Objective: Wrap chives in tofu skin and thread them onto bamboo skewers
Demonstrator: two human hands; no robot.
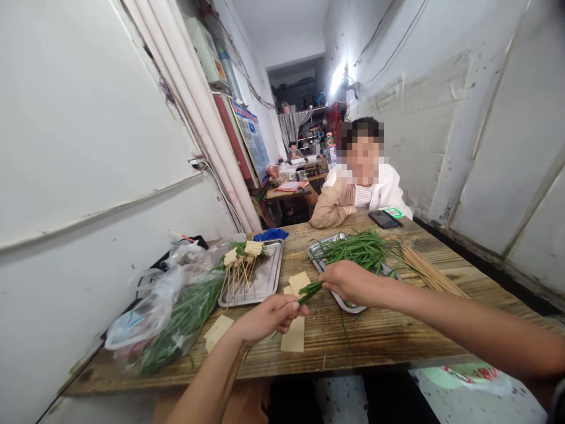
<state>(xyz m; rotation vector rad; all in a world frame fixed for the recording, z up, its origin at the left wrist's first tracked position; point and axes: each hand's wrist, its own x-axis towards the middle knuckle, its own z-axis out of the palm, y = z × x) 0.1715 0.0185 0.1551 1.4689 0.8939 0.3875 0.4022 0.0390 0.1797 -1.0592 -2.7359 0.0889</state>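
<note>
My left hand (269,318) is pinched on one end of a small bunch of green chives (309,291) over the wooden table (379,335). My right hand (348,280) grips the other end of the same bunch, beside a metal tray (348,304) heaped with loose chives (357,248). Pale tofu-skin sheets (295,334) lie on the table under and around my hands, one (300,280) right by the bunch. A second metal tray (265,282) to the left holds finished skewers (241,262) with wrapped pieces.
A plastic bag of chives (176,318) lies at the table's left. Bamboo skewers (426,271) are piled at the right. A person sits at the far end, arms on the table, next to a phone (383,219). Walls close in on both sides.
</note>
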